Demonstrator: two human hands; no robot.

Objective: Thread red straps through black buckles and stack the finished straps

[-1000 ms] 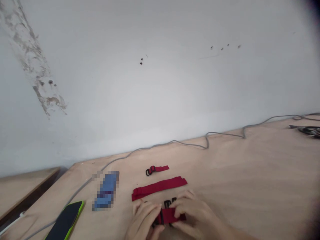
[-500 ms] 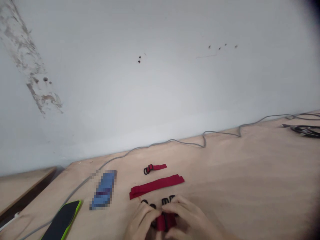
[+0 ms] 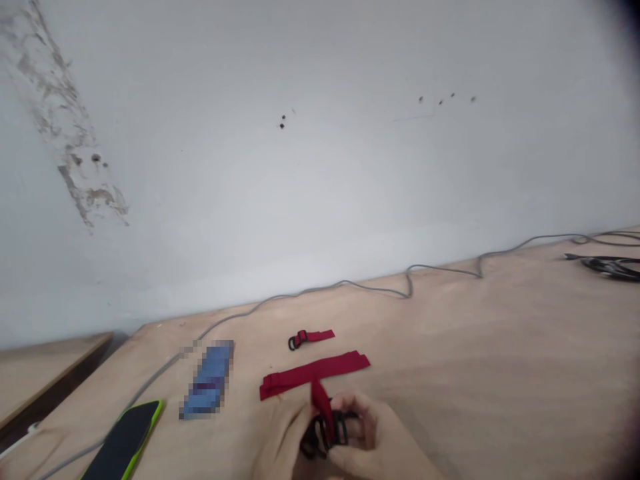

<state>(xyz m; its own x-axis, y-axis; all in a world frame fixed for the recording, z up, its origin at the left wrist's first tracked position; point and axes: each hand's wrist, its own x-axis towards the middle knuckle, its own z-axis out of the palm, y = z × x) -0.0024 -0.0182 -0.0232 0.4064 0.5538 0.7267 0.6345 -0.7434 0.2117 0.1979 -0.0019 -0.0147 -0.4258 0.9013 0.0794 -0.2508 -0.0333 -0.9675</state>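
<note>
At the bottom of the head view, my right hand (image 3: 383, 433) is closed round a black plastic buckle (image 3: 341, 429), fingertips behind it and thumb in front. A red webbing strap (image 3: 321, 400) runs through the black hardware, its end standing up above it. My left hand (image 3: 283, 433), slightly blurred, is closed at the strap's left side, with more black rings (image 3: 311, 441) beneath its fingers. Just beyond my hands lies a folded red strap (image 3: 320, 372). Farther back is a short red strap piece with a black buckle and ring (image 3: 301, 339).
To the left lie a pixelated blue item (image 3: 210, 380) and a dark phone in a lime-green case (image 3: 123, 443). A grey cable (image 3: 345, 281) trails along the wooden table's (image 3: 475, 373) back edge by the wall. A coiled black cable (image 3: 613, 268) sits at far right.
The red strap between my hands has been turned, and its end now points up. My right hand's fingers have opened outward around the buckle. The other straps lie where they were.
</note>
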